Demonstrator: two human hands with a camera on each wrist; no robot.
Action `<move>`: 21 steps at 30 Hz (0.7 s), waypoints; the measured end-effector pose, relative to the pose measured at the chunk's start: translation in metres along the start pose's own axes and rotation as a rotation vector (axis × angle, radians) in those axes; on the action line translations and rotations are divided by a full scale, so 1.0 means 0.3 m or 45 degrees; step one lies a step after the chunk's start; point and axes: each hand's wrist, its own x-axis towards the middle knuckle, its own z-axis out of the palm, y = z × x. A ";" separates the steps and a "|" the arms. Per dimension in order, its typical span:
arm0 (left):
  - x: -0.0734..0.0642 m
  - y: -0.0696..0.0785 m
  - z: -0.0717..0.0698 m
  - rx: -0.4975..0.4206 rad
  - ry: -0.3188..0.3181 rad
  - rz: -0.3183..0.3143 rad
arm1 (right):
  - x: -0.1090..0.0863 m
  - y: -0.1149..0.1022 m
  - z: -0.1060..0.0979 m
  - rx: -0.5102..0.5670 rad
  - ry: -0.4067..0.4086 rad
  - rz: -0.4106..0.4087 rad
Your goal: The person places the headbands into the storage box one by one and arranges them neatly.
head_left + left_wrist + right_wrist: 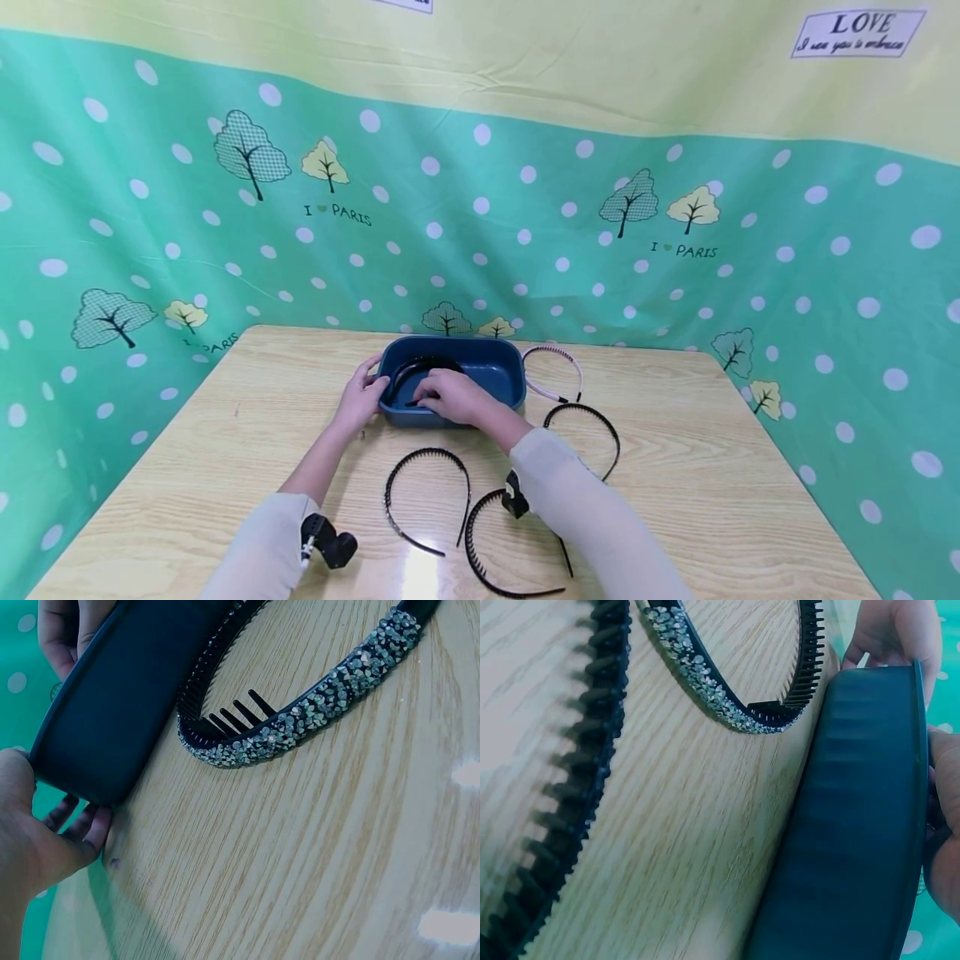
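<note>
A dark blue rectangular bin (pixel 487 383) stands toward the back of the table. My left hand (pixel 363 396) grips its left end; the left wrist view shows the thumb at the rim and the fingers curled against the outside. Inside the bin, a glossy black headband (pixel 427 360) curves along the left part. My right hand (pixel 450 396) reaches over the front rim and pinches one end of this headband, whose tip shows by the fingertips. In both wrist views, the bin's wall hides most of the inside.
In front of the bin lies a black toothed headband with silvery stones (pixel 315 712). Another black toothed headband (pixel 471 550) lies nearer, partly under the right forearm. Right of the bin are a black headband (pixel 617 442) and a pale headband with dark tips (pixel 577 367). A patterned green curtain (pixel 480 250) hangs behind.
</note>
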 end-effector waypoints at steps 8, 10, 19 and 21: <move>0.003 -0.003 0.004 -0.013 0.003 -0.011 | 0.009 0.002 0.007 0.061 -0.015 0.020; 0.003 -0.002 0.003 -0.006 0.000 -0.010 | 0.009 0.002 0.007 0.070 -0.015 0.024; -0.004 0.007 0.003 0.003 -0.003 -0.001 | 0.012 -0.005 0.007 0.101 -0.011 0.011; -0.004 0.009 0.004 -0.002 -0.002 -0.002 | 0.012 -0.005 0.009 0.102 -0.006 0.002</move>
